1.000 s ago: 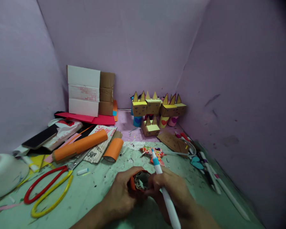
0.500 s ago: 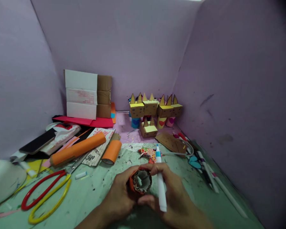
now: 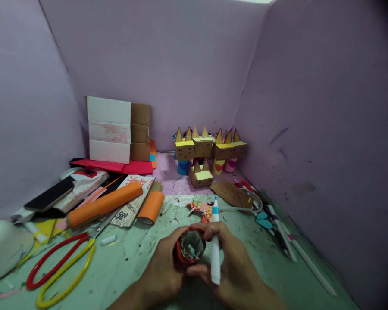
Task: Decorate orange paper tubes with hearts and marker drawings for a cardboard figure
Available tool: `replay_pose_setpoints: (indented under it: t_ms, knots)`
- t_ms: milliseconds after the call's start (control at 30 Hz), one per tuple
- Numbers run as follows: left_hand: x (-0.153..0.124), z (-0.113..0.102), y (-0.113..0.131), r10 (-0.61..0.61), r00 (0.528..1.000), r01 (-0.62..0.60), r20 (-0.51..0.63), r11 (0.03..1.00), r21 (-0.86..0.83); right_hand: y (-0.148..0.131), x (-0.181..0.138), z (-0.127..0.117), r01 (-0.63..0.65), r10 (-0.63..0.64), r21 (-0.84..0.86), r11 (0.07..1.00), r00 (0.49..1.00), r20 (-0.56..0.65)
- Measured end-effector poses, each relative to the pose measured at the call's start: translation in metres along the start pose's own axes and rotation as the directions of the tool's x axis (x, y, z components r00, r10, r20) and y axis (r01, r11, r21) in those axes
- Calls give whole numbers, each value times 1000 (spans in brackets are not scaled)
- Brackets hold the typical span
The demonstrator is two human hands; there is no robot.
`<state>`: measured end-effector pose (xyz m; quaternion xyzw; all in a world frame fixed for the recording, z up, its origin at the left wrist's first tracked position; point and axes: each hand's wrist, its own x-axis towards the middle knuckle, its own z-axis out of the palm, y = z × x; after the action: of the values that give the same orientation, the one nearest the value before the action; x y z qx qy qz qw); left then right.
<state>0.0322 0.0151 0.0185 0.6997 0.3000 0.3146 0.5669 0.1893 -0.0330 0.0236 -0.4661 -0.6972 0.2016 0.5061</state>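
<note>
Both hands meet low in the middle of the view around a short cardboard tube (image 3: 190,245) wrapped in orange paper, its open end toward me. My left hand (image 3: 163,269) wraps the tube's left side. My right hand (image 3: 236,269) pinches the tube's right rim and also grips a white marker (image 3: 215,245) with a blue band, tip pointing away. A patterned paper scrap (image 3: 202,209) lies just beyond the tube.
Red and yellow scissors (image 3: 58,265) lie at the left, with a long orange roll (image 3: 105,204) and a short orange tube (image 3: 151,207) behind. A white bowl (image 3: 3,245) is far left. Cardboard cat figures (image 3: 207,150) stand at the back. Pens (image 3: 283,232) line the right wall.
The tube has turned so its open end faces me more squarely. The marker swung from slanting across my right hand to nearly upright. The hands stay in place.
</note>
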Motion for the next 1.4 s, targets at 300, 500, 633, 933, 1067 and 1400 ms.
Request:
replay_pose_setpoints:
  t_ms: [300, 500, 633, 933, 1067, 1400]
  knots:
    - [-6, -4, -16, -52, 999, 52, 8, 999, -14, -25, 15, -22, -93, 93, 21, 995, 996, -5]
    - [2, -21, -20, -29, 905, -16, -425, 995, -101, 29, 70, -100, -434, 229, -357, 827, 841, -491]
    - [11, -34, -8, -163, 795, 95, -585, 985, -144, 81, 100, -124, -544, 273, -411, 731, 786, -554]
    - [11, -50, 11, -137, 585, 182, -799, 983, -35, 105, 103, -97, -567, 324, -483, 667, 805, -498]
    - [12, -53, 15, -121, 580, 218, -806, 976, 11, 102, 100, -99, -568, 330, -491, 661, 807, -489]
    - [12, -56, 0, -81, 622, 211, -778, 975, 67, 104, 127, -85, -509, 365, -452, 732, 854, -371]
